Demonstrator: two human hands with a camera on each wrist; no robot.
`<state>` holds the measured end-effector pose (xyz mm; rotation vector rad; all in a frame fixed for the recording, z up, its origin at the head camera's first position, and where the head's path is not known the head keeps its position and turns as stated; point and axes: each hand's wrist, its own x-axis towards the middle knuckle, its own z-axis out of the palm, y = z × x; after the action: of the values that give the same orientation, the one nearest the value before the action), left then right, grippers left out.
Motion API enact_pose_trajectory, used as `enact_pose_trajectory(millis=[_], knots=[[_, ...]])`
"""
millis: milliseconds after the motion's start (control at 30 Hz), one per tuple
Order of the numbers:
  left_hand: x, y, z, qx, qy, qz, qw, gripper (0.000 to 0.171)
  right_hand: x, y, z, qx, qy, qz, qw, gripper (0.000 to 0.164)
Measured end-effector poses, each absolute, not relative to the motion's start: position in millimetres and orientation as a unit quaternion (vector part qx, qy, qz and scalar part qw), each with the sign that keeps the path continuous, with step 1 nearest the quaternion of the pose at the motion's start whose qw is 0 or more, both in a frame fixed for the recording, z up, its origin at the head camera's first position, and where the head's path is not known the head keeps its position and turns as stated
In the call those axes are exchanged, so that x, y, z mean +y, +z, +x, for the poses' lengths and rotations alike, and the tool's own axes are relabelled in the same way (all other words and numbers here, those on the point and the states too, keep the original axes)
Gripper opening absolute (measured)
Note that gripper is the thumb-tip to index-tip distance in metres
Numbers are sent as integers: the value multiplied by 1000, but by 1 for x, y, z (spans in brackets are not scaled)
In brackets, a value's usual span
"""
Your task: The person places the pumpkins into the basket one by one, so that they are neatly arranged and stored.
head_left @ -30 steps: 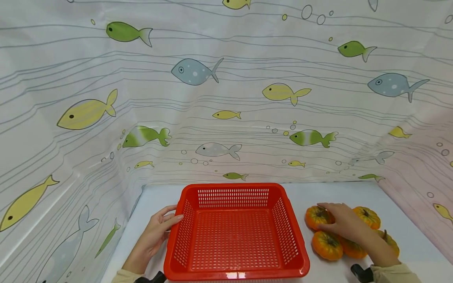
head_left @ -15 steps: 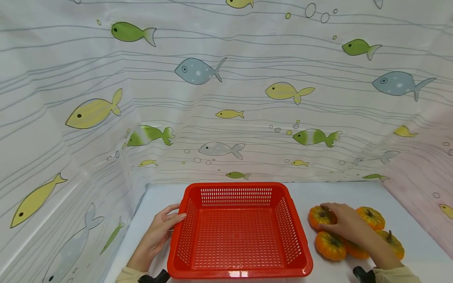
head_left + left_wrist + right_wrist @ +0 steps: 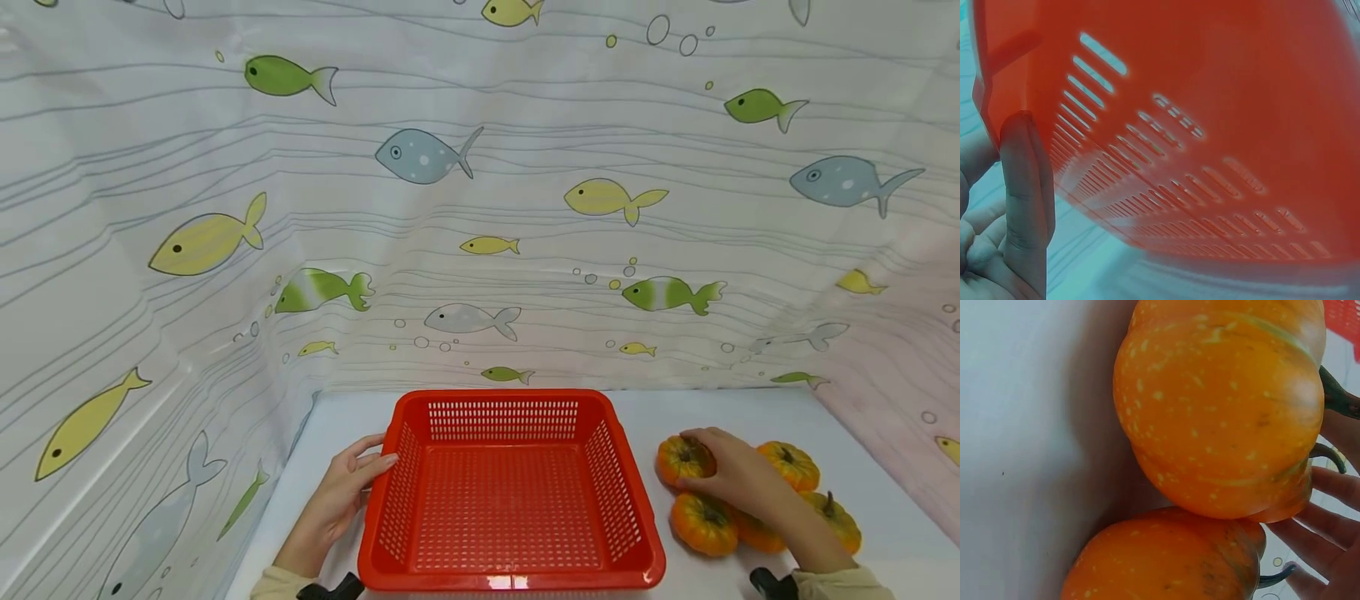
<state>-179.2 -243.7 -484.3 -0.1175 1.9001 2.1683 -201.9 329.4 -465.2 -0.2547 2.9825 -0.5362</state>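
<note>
Near table's (image 3: 885, 517) right edge | I see right hand (image 3: 726, 467) gripping back-left pumpkin (image 3: 676, 460) | red basket (image 3: 450, 580) leftward, left hand (image 3: 341, 492) pinching its rim (image 3: 374, 517)

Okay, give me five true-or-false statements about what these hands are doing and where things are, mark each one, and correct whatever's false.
1. The left hand holds the red basket at its left rim. True.
2. The pumpkins sit on the white table. True.
3. One pumpkin lies inside the red basket. False: none is in it; those in view are to its right.
4. The right hand has its thumb and fingers about one of the pumpkins. True.
5. Both hands hold the red basket. False: only the left hand does; the right hand is at the pumpkins.
</note>
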Motion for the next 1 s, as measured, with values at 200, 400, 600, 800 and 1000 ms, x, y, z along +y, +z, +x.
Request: enact_pose_trajectory(millis=[200, 400, 600, 800, 1000], knots=[[-243, -487, -177, 648, 750, -42, 124, 63, 328, -465, -202, 976, -199, -83, 37, 85], [-243, -486, -178, 645, 754, -44, 119, 63, 328, -463, -204, 972, -212, -100, 0, 81], [-243, -485, -177, 643, 755, -37, 123, 65, 325, -461, -206, 967, -228, -113, -26, 75], [-242, -486, -178, 642, 756, -44, 116, 63, 321, -454, -208, 963, -238, -121, -39, 72], [-241, -486, -179, 639, 760, -54, 111, 59, 318, -449, -208, 959, -251, -124, -46, 75]])
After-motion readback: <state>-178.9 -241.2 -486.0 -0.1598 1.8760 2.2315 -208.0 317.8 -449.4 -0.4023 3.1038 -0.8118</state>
